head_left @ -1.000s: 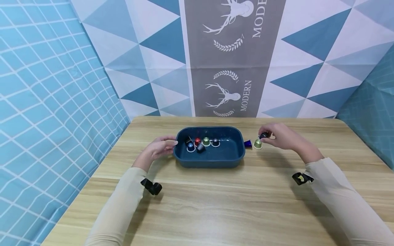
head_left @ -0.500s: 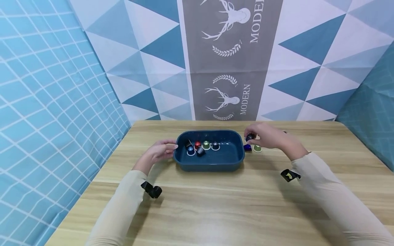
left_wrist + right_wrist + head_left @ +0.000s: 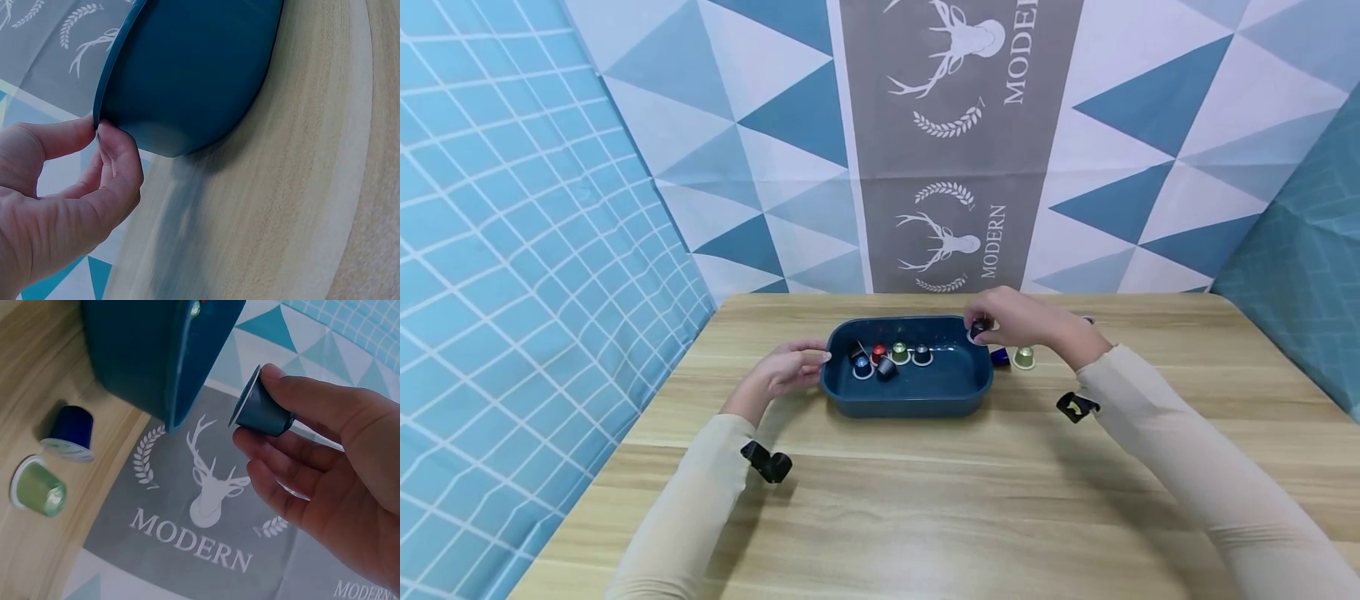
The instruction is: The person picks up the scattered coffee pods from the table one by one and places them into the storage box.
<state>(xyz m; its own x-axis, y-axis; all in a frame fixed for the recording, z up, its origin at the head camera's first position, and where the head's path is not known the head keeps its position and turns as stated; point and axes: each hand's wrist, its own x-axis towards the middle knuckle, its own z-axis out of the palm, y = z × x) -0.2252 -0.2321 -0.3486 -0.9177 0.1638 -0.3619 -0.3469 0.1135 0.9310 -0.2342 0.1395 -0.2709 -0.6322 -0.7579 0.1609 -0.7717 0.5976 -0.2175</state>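
Observation:
A dark blue rectangular tray (image 3: 906,407) sits on the table in the head view. My left hand (image 3: 784,372) pinches its left rim between thumb and fingers, as the left wrist view shows closely. Over the tray's right end, my right hand (image 3: 1022,321) holds a dark coffee capsule (image 3: 267,411) by thumb and fingertips, its pale lid facing sideways. Inside the tray lie several capsules, among them a red one (image 3: 878,354), a green one (image 3: 899,353) and a blue one (image 3: 862,366).
Just right of the tray, a dark blue capsule (image 3: 71,428) and a light green capsule (image 3: 41,489) rest on the wooden table (image 3: 910,508). Another small capsule (image 3: 1088,320) is mostly hidden behind the right wrist. A patterned cloth (image 3: 951,142) hangs behind the table.
My right hand has carried the dark capsule leftward, from beside the green capsule to above the tray's right end. The left hand stays at the left rim.

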